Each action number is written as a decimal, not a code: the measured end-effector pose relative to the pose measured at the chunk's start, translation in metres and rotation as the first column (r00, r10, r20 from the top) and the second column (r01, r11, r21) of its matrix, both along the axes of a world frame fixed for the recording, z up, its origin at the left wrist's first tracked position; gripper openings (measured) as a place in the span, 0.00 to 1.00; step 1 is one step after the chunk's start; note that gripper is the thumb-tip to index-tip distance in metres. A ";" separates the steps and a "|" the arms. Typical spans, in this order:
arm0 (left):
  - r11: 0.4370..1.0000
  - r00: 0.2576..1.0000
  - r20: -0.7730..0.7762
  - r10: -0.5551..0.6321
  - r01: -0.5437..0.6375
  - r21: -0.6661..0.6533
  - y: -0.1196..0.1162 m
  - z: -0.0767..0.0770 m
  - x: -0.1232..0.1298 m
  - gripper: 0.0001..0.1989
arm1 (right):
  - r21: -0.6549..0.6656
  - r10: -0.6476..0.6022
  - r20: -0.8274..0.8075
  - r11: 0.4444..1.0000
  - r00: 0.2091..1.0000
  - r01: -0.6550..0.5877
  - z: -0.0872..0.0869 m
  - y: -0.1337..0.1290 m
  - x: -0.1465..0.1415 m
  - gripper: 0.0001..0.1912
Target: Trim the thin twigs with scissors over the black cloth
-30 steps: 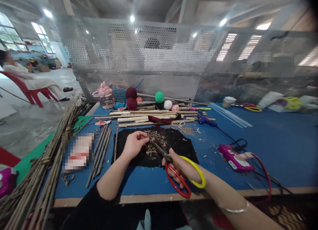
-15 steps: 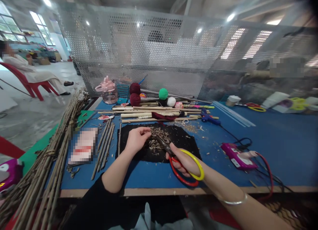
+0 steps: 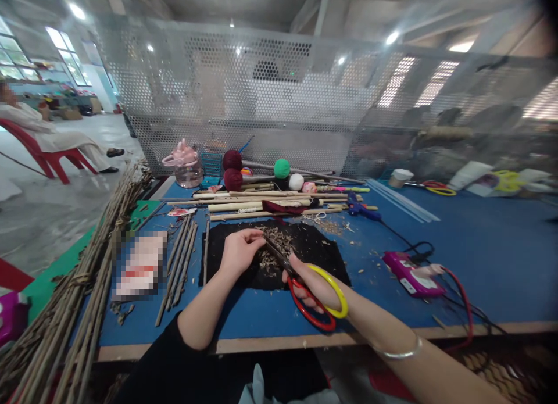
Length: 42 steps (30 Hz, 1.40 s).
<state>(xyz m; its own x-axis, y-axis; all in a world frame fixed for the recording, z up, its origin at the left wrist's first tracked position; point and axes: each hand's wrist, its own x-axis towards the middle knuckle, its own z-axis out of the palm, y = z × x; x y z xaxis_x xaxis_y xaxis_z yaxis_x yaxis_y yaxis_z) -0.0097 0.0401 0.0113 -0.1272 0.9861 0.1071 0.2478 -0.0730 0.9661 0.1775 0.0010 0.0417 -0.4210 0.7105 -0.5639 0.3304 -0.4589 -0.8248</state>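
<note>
My right hand [image 3: 311,282] is closed on a pair of scissors [image 3: 341,302] with one yellow and one red handle loop. The dark blades point up and left, and their tips meet the fingertips of my left hand [image 3: 239,253]. Thumb and fingers of that hand are pinched together; whatever they hold is too small or hidden to make out. Beneath both hands lies a black cloth [image 3: 329,264], with a heap of brown twig or bark bits [image 3: 279,241] at its middle. One thin stick [image 3: 206,253] rests along the cloth's left edge.
Left of the cloth lie several short sticks [image 3: 185,270] and a long bundle of twigs [image 3: 82,276]. Pale rods [image 3: 244,207], yarn balls [image 3: 282,168] and a pink-lidded bottle [image 3: 186,168] stand behind. A blue glue gun [image 3: 361,209] and a purple power box [image 3: 412,274] are right.
The scissors have moved left, bringing their tips to my left fingertips. My left hand keeps its pinch. The whole view has shifted slightly.
</note>
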 end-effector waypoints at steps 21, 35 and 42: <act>0.993 0.951 -0.309 -0.018 0.052 0.102 -0.006 0.003 -0.002 0.13 | 0.035 -0.036 -0.023 0.999 0.999 0.037 -0.008 0.003 0.014 0.29; 0.982 0.959 -0.250 0.134 -0.093 0.167 -0.005 0.004 -0.004 0.12 | -0.087 -0.048 -0.041 0.995 0.998 0.045 0.003 -0.006 0.012 0.32; 0.993 0.963 -0.261 -0.070 0.091 0.071 -0.004 -0.002 0.002 0.11 | 0.021 -0.048 -0.035 0.999 0.998 0.049 0.000 -0.004 0.005 0.29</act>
